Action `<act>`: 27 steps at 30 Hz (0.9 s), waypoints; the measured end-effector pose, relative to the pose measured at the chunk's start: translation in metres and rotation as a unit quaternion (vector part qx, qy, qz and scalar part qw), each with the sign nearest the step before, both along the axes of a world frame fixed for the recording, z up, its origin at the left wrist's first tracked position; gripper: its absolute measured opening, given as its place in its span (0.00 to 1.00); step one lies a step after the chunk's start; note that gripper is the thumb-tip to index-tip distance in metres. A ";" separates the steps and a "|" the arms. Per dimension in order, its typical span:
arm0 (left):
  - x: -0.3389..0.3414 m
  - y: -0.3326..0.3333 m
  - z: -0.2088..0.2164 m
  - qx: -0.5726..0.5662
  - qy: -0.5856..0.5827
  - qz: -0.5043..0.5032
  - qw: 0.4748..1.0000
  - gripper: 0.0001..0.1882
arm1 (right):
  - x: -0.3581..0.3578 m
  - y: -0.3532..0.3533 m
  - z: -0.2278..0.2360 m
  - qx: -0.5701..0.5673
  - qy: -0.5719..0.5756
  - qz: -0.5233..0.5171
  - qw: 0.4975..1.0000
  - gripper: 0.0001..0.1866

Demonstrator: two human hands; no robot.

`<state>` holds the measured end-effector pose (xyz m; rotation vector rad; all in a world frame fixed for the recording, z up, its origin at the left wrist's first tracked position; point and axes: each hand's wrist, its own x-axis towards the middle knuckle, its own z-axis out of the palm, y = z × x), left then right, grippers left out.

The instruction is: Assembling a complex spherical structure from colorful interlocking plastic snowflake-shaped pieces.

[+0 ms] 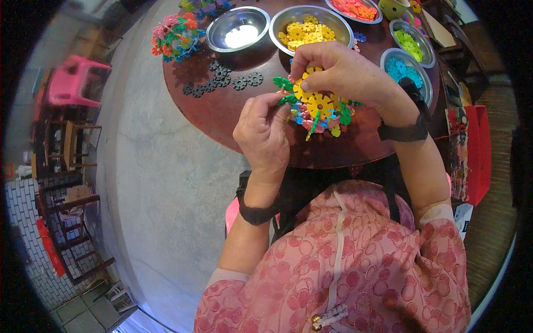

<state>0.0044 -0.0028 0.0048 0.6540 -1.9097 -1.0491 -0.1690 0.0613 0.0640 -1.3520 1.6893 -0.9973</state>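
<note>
A cluster of interlocking plastic snowflake discs (320, 104), in yellow, green, pink and blue, stands near the front edge of the round table. From above, my right hand (347, 75) pinches a yellow snowflake disc (312, 75) at the top of this cluster between thumb and fingers. My left hand (262, 130) is closed at the cluster's left side, thumb and forefinger on a green snowflake disc (287, 100). The tips of its fingers are partly hidden. Dark bands circle both my wrists.
Loose black discs (222, 77) lie left of the cluster. Metal bowls of yellow (338, 50), orange, green and blue discs (401, 71) line the far and right side, with another metal bowl (214, 41). A finished-looking colourful disc ball (176, 38) stands at left. A pink stool (72, 83) stands beyond.
</note>
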 end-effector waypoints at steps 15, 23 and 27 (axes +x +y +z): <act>-0.001 0.001 -0.001 -0.072 0.000 -0.002 0.997 0.06 | -0.002 0.002 -0.003 -0.037 0.082 0.036 0.995 0.09; -0.003 0.004 -0.001 -0.114 0.003 -0.006 0.993 0.07 | 0.002 0.004 0.006 0.007 0.042 0.025 0.999 0.09; -0.004 0.005 -0.004 -0.144 -0.007 -0.017 0.989 0.11 | 0.005 0.003 0.001 -0.025 0.074 0.051 0.996 0.07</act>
